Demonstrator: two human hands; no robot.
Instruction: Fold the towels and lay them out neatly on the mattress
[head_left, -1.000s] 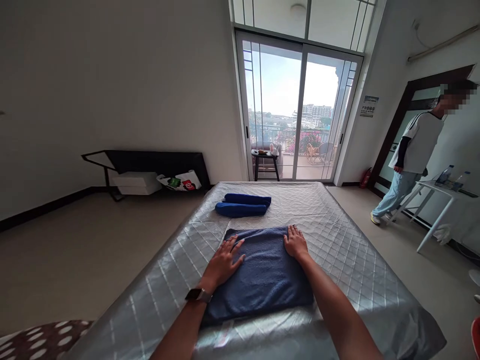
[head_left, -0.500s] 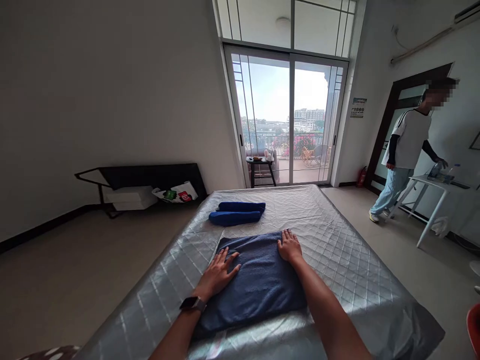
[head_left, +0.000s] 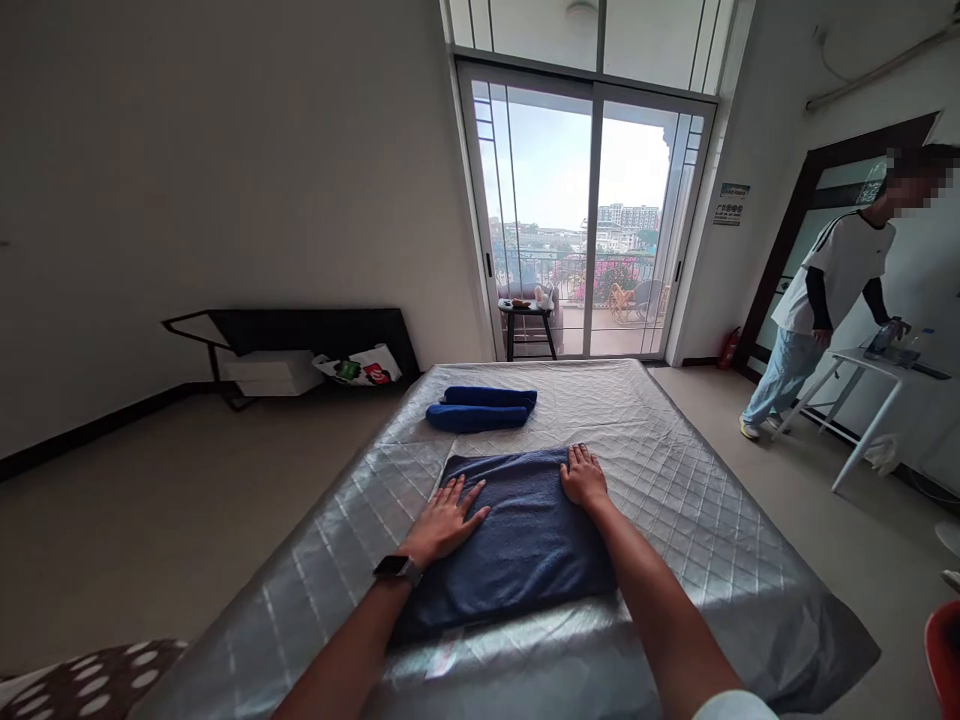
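Observation:
A dark blue towel [head_left: 525, 540] lies spread on the silver quilted mattress [head_left: 690, 520]. My left hand [head_left: 448, 520], with a watch on its wrist, rests flat near the towel's far left corner, fingers spread. At the far right corner my right hand [head_left: 584, 477] presses flat on the cloth, its fingers stretched forward. Neither hand grips anything. Beyond the towel, two rolled blue cloths [head_left: 480, 417] lie side by side on the mattress.
A person [head_left: 840, 270] leans over a white table [head_left: 870, 362] at the right, a hand at a bottle. Against the left wall stand a black folded frame [head_left: 322, 330] and a white box [head_left: 274, 374]. A red object [head_left: 943, 650] shows at the right edge.
The camera view has shifted slightly, so the bed and towel appear higher. Both hands stay flat on the towel. The person at the right leans further over the table.

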